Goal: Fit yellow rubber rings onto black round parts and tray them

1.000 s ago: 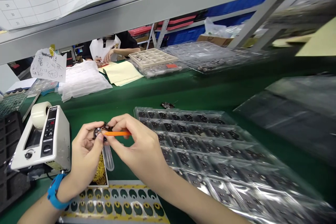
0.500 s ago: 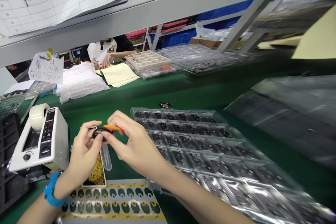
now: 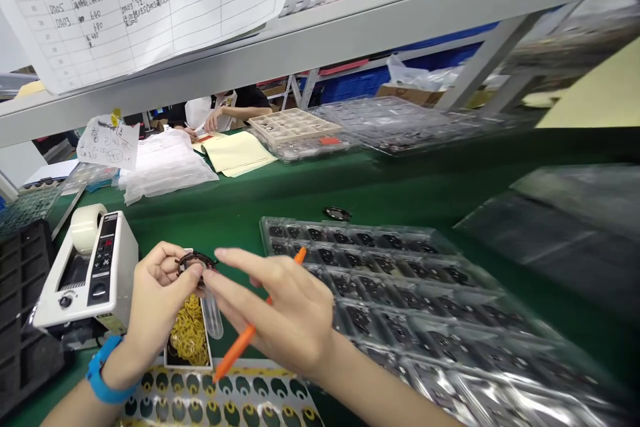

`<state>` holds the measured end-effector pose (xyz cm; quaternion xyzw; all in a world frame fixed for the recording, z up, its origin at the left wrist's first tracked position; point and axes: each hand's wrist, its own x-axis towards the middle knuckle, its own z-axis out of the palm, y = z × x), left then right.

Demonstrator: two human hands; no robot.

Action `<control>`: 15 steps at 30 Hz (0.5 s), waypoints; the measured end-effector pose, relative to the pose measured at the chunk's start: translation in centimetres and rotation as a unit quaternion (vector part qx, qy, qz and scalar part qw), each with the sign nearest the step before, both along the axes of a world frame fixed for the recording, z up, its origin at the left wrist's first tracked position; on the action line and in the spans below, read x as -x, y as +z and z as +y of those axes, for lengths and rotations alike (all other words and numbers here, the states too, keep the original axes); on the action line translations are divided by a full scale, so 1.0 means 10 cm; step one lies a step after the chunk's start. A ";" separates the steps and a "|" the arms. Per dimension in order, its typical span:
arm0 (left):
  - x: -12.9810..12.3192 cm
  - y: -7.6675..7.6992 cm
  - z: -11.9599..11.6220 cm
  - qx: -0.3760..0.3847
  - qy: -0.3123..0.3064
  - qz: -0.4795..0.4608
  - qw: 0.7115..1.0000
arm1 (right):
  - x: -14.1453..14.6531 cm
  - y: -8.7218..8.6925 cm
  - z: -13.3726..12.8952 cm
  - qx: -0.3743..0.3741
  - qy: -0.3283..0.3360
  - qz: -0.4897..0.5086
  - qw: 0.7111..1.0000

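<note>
With the left hand (image 3: 160, 290) I pinch the dark round part (image 3: 197, 261), broad and roughly level. My right hand (image 3: 287, 313), fingertips by its right rim, grips the orange stick (image 3: 235, 352), which slants near-left to far-right. The tape dispenser (image 3: 90, 280) at left reads "36"; the hanging sheet (image 3: 160, 13) shows "DA03". Open green surface (image 3: 235, 207) lies beyond, left of the clear tray (image 3: 415, 270).

head-worn view, facing forward and down, bench at close range
</note>
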<state>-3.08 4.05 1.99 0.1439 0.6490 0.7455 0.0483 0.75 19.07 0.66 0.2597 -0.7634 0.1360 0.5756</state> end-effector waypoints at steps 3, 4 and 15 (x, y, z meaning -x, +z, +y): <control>-0.06 -0.01 0.00 0.004 -0.008 -0.013 1.000 | 0.07 0.01 0.02 0.028 0.015 -0.034 0.999; -0.08 -0.02 0.01 0.007 -0.006 -0.008 1.000 | 0.08 0.01 0.02 0.034 0.028 -0.040 0.998; -0.15 -0.15 0.01 0.019 0.020 0.101 0.995 | 0.14 -0.03 0.06 0.020 0.059 -0.034 0.997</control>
